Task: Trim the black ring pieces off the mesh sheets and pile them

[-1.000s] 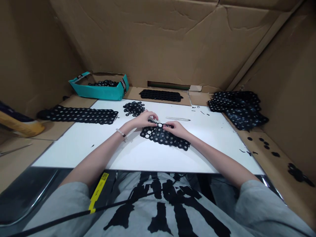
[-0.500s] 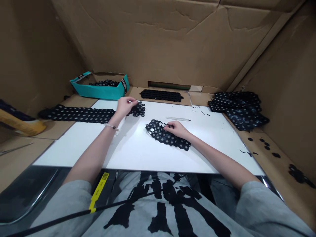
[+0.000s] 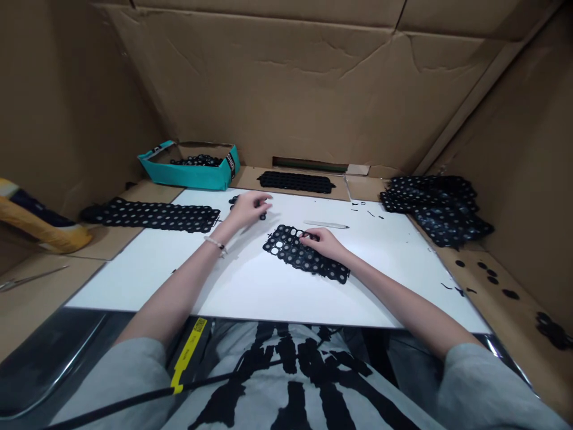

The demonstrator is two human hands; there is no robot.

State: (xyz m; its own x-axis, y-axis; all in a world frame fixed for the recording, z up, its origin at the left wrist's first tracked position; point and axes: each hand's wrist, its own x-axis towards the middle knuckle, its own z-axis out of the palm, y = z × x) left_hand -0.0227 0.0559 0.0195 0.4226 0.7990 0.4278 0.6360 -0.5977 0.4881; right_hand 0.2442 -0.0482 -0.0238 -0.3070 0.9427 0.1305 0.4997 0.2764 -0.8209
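Note:
A black perforated piece (image 3: 295, 254) lies on the white board (image 3: 250, 286), with two larger bright holes near its left end. My right hand (image 3: 324, 240) pinches at its upper edge. Beyond it on the left, my left hand (image 3: 249, 209) is over a small cluster of black rings (image 3: 262, 215), mostly hidden under the palm. Its thumb and fingers are apart, with nothing visible between them. A silvery pen-like tool (image 3: 326, 224) rests just behind my right hand. To the left a long black perforated strip (image 3: 165, 216) lies across the board's edge.
At the back left stands a teal box (image 3: 188, 175) holding black rings. A black strip (image 3: 295, 181) lies behind the board, a black perforated pile (image 3: 441, 206) at the right. Tweezers (image 3: 33, 278) and a yellow bottle (image 3: 49, 224) are far left. Cardboard walls (image 3: 268, 89) enclose the table.
My left hand has moved right and opened over the ring cluster. My right hand stays at the perforated piece. The whole view has shifted slightly.

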